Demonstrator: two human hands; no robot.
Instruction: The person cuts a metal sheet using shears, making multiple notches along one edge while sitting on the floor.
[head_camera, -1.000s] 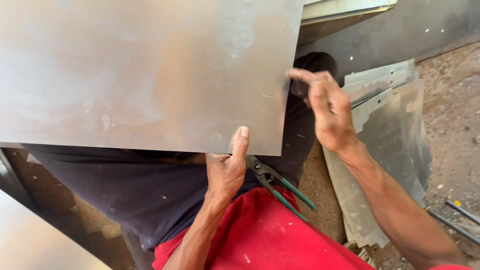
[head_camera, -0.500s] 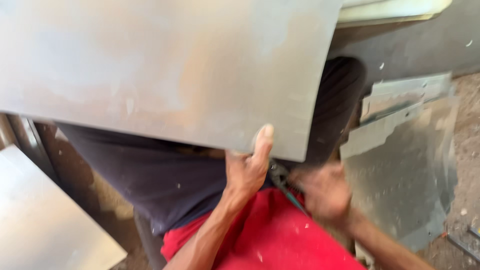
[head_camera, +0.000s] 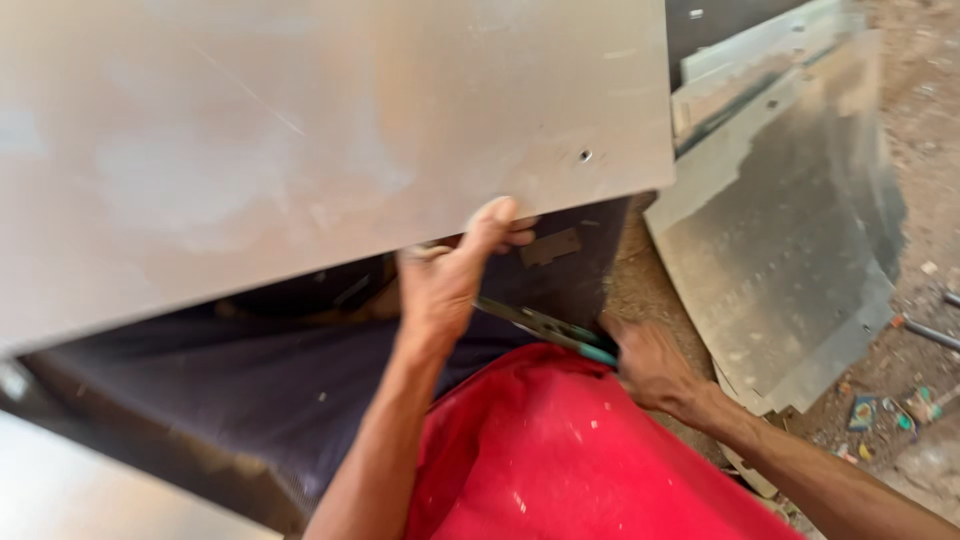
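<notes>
1. Lower now than a second ago, the right hand (head_camera: 650, 365) has left the sheet's edge and closes around the green-handled snips (head_camera: 545, 327) at centre frame.
2. Left hand (head_camera: 450, 275) still pinches the metal sheet (head_camera: 300, 140) at its lower edge, thumb on top.
3. Sheet fills the upper left; bent metal panels (head_camera: 790, 250) lie at right.

No signs and no screens in view, no whole packages either. Only small printed scraps (head_camera: 862, 411) on the dirt ground (head_camera: 930, 120) at lower right, near the edge of the metal sheets (head_camera: 790, 250): one squarish, blue-green with darker parts, lying flat; beside it, smaller bits (head_camera: 920, 405) in green, red and pale tones, crumpled. Too small and blurred to tell wrapper from label. No sticker visible on the big sheet (head_camera: 300, 150).
</notes>
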